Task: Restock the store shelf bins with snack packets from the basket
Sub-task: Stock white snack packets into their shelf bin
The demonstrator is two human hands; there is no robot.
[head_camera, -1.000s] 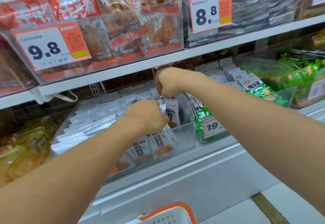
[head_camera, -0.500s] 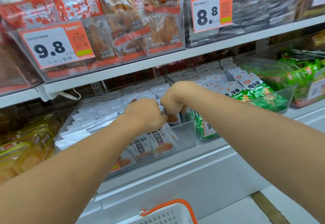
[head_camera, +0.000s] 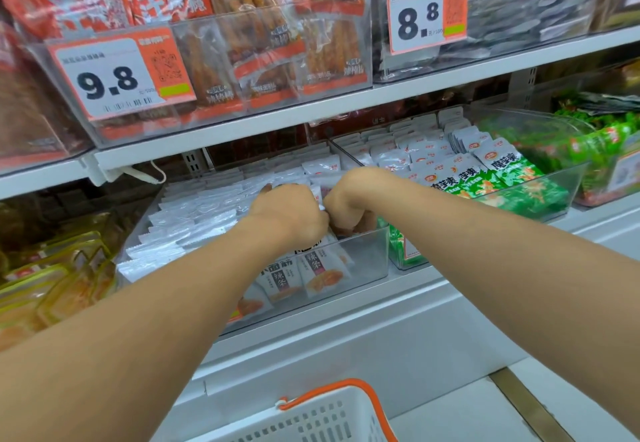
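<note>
Both hands in the clear bin point(head_camera: 367, 254) on the lower shelf, knuckles nearly touching. Left hand point(head_camera: 294, 214) curled around white snack packets point(head_camera: 320, 266) w/ black lettering, at the bin's front right. Right hand point(head_camera: 349, 199) fisted just beside it, fingers tucked under; can't tell what it grips. More white packets point(head_camera: 194, 219) fill the bin's left side in rows. Basket point(head_camera: 329, 417), white w/ orange handle, sits below at bottom edge. Green packets point(head_camera: 502, 178) in next bin to the right.
</note>
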